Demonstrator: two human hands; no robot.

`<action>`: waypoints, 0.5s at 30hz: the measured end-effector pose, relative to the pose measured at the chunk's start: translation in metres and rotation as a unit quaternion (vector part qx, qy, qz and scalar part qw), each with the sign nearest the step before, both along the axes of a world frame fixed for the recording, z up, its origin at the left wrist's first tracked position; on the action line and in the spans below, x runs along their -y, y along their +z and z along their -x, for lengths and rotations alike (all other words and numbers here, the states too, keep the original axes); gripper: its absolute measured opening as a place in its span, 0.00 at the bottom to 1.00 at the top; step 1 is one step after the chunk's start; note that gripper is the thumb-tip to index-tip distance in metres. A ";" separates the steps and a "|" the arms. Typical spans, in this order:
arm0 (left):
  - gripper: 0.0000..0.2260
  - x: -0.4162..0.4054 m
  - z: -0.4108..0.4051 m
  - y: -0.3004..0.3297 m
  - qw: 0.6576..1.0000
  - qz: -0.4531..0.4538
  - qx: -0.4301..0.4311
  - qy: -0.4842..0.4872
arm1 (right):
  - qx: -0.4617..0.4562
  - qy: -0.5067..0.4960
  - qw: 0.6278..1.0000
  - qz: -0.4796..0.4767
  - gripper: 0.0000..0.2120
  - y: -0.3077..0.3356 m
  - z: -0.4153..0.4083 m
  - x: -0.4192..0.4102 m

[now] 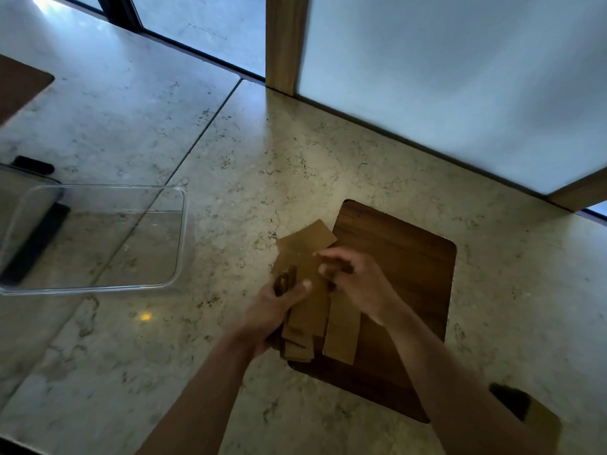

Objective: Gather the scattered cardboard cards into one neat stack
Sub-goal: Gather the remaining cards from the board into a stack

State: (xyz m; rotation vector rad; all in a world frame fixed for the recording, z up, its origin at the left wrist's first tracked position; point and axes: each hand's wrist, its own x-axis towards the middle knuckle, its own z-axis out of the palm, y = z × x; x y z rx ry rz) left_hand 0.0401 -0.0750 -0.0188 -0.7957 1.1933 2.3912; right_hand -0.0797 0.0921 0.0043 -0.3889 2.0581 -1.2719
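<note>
the cardboard cards (307, 290) sit at centre frame, low of middle, as an uneven fan, not yet squared. the left hand (279, 310) grips the bundle from its left side, thumb laid across the top face and fingers curled underneath; likely this clamps the lower ends so the pack cannot slide while it is adjusted. the right hand (356, 277) comes over the upper right of the bundle with fingers curled down onto the cards, pinching or nudging an edge; exact finger contact is blurred, cannot tell which card it has. one long card (341, 336) hangs apart on the right side of the fan, its lower end resting on the wooden board (410, 257); judgement: this one is next to be drawn in. upper cards splay toward upper left, past the board's edge. a further brown card-like piece (538, 421) lies at lower right, well apart from the bundle; it may be another card, not certain.

task estimate: most cards collected in hand, alignment still to do.

surface: pale marbled stone counter (230, 159) with a seam running diagonally from upper centre to the left. a clear plastic container (98, 241) sits at left, with dark objects seen beyond and through it. second dark board corner at the far upper left. frosted panels (443, 77) with wood framing (285, 44) fill the upper right; light is dim and bluish.
</note>
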 end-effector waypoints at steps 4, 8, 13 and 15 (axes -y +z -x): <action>0.21 -0.005 -0.010 -0.010 0.997 0.029 0.050 0.057 | -0.178 -0.020 0.971 -0.157 0.16 -0.020 -0.003 0.021; 0.29 0.012 -0.031 -0.021 0.986 -0.045 0.015 0.162 | -0.266 0.117 0.898 -0.330 0.27 -0.037 -0.005 0.027; 0.29 0.021 -0.030 -0.020 0.975 -0.017 0.040 0.216 | -0.106 -0.064 0.984 -0.124 0.10 -0.027 0.001 0.013; 0.33 0.022 -0.024 -0.019 0.978 0.029 0.059 0.199 | -0.060 -0.050 0.994 -0.077 0.06 -0.014 0.004 0.000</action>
